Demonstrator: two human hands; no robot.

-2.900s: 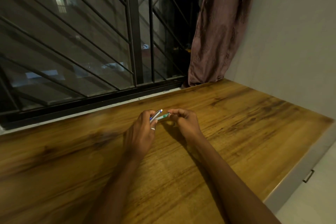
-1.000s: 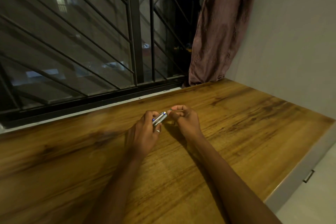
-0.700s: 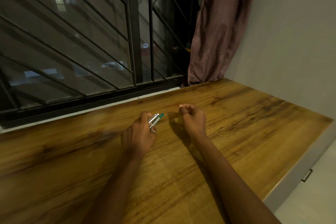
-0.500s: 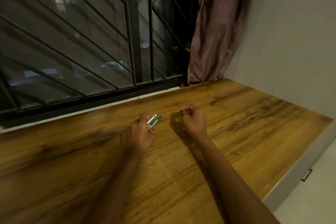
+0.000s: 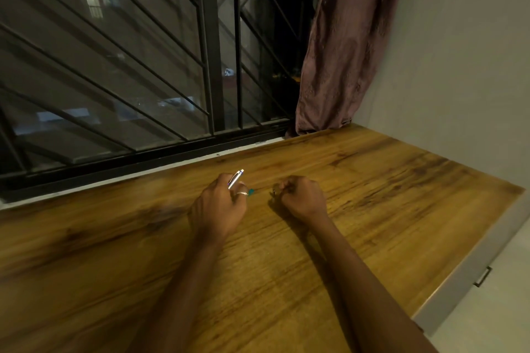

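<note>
My left hand (image 5: 219, 208) rests on the wooden tabletop (image 5: 372, 209) and grips a silver pen barrel (image 5: 236, 178), its tip pointing up and away. A teal pen part (image 5: 251, 192) pokes out below the fingers of that hand. A ring sits on one finger. My right hand (image 5: 302, 199) is curled a short way to the right, apart from the left hand, and pinches a small dark piece (image 5: 274, 192) at its fingertips; I cannot tell what the piece is.
A barred window (image 5: 129, 66) runs along the far edge of the tabletop. A dusty-pink curtain (image 5: 341, 51) hangs at the back right corner beside a pale wall (image 5: 459, 66). A drawer handle (image 5: 483, 276) shows below the table's right edge.
My hands were together on the pen; they have since pulled apart. The left hand kept the barrel and teal part, and the right hand drew away to the right with a small piece.
</note>
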